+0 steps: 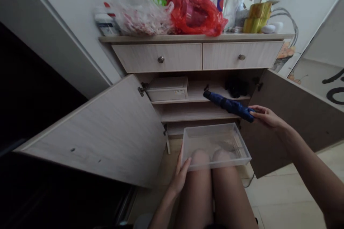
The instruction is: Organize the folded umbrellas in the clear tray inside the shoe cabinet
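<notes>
My right hand [266, 116] grips one end of a dark blue folded umbrella [228, 104], whose far end points left into the open cabinet. Below it, a shallow translucent plastic tray [215, 164] rests on my knees. My left hand [181, 175] holds the tray by its left side, thumb on the near left corner and the other fingers partly hidden behind it. Inside the tray, a few thin faint things lie near the right side.
The cabinet's left door [107, 132] and right door [292, 118] stand open. A white box [168, 89] and a black object [237, 87] sit on the upper shelf [196, 91]. A red bag [196, 10] and yellow tape rolls [256, 18] lie on top.
</notes>
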`<state>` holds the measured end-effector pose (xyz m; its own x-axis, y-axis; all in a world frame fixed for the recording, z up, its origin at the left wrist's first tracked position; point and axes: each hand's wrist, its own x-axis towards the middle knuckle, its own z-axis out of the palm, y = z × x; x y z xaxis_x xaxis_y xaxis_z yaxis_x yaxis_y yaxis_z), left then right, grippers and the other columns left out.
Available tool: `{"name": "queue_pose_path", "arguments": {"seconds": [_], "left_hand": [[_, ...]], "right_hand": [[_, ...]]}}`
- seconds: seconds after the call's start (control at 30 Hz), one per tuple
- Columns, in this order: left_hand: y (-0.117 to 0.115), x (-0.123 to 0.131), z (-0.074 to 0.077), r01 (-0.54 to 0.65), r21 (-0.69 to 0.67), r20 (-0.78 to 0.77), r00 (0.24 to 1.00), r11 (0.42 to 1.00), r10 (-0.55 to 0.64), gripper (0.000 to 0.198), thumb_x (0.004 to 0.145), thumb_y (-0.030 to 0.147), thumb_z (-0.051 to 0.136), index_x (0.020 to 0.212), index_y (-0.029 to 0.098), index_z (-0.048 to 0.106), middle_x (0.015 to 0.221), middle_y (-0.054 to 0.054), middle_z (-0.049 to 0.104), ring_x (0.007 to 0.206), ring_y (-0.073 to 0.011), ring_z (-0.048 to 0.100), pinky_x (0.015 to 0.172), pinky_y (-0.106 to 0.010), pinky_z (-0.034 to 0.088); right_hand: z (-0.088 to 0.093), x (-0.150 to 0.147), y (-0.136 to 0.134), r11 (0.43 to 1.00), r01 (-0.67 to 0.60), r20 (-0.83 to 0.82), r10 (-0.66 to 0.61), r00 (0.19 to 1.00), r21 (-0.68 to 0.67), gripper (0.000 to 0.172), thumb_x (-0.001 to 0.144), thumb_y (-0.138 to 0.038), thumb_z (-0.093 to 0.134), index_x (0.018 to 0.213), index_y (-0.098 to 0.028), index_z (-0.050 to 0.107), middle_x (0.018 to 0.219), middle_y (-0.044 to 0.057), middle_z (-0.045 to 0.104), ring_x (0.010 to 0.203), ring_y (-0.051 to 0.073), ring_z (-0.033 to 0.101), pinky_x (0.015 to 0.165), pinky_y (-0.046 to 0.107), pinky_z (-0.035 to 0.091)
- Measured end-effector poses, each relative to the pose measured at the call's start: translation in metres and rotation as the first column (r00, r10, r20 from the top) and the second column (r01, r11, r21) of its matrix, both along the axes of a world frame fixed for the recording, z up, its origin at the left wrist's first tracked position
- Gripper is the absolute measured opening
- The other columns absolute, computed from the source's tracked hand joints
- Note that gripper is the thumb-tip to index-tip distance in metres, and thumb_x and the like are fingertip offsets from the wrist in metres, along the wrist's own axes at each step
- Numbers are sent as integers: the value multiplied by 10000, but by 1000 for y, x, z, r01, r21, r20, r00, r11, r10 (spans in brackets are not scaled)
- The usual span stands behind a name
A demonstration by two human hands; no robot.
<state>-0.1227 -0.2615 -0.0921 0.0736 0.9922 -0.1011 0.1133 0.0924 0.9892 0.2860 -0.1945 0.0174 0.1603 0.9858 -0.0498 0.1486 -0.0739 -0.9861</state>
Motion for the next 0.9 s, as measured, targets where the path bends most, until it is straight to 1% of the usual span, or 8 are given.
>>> {"name": "queue_pose_path", "arguments": {"seconds": [0.13, 0.27, 0.4, 0.5, 0.6, 0.67, 0.77, 0.9], "left_hand": [[0, 0, -2, 6, 33, -2, 1000, 999, -6, 793, 806, 678, 541, 1443, 210, 476, 1557, -119, 422, 1490, -302, 278, 1230, -470, 214], [2, -3, -7, 5, 45, -24, 1000, 999, -4, 817, 796, 686, 554, 1459, 218, 460, 1533, -123, 456, 1499, -305, 256, 1238, -485, 172], [0, -4, -2, -10, 24, -28, 1000, 1000, 11, 769, 805, 651, 555, 1446, 232, 477, 1523, -103, 473, 1492, -306, 274, 1239, -491, 160], [-2, -5, 3, -12, 6, -25, 1000, 1000, 12, 737, 804, 609, 568, 1427, 220, 500, 1518, -107, 481, 1489, -306, 281, 1236, -482, 188], [-3, -7, 3, -19, 5, -27, 999, 1000, 19, 701, 806, 588, 570, 1403, 222, 525, 1532, -101, 463, 1494, -296, 270, 1236, -456, 206], [-3, -9, 2, -33, -23, -44, 999, 999, 32, 677, 801, 587, 572, 1363, 210, 560, 1508, -115, 490, 1479, -307, 308, 1232, -477, 217], [-3, -11, 0, -37, -84, -69, 997, 996, 31, 664, 800, 595, 566, 1317, 179, 594, 1436, -150, 558, 1429, -334, 398, 1214, -528, 239], [-2, -13, -10, -15, -55, -70, 997, 998, 11, 679, 807, 638, 550, 1337, 214, 579, 1468, -120, 534, 1451, -309, 365, 1219, -493, 239]], "right_hand": [[1, -19, -38, 966, -250, 108, 256, 961, -68, 557, 676, -562, 776, 1063, -178, 660, 890, 63, 696, 709, 156, 623, 627, 267, 519], [-15, -51, -39, 911, -410, 330, 402, 854, -47, 375, 795, -453, 656, 1041, -169, 663, 838, 39, 683, 645, 141, 594, 600, 261, 475], [-32, -79, -28, 886, -459, 808, 223, 545, 65, 250, 806, -180, 610, 1036, -223, 699, 910, 50, 708, 823, 180, 635, 756, 292, 468], [-40, -91, -20, 860, -504, 944, 99, 315, 78, 306, 767, -106, 643, 1033, -246, 703, 915, 54, 718, 936, 208, 646, 834, 315, 439], [-40, -91, -6, 853, -517, 952, 96, 291, 72, 201, 815, -224, 673, 1009, -258, 712, 847, 37, 719, 878, 203, 666, 797, 298, 435], [-33, -81, 13, 889, -450, 911, 113, 397, 86, 150, 871, -332, 641, 969, -252, 720, 831, 30, 721, 823, 188, 673, 749, 274, 442], [-18, -54, 58, 979, -182, 829, 23, 559, 96, 258, 931, -412, 568, 1015, -214, 710, 919, 58, 727, 839, 191, 672, 726, 262, 454], [-7, -21, 130, 954, 276, 833, -243, 498, 113, 461, 954, -409, 558, 1309, -116, 567, 1239, 200, 617, 1101, 266, 610, 886, 320, 456]]}}
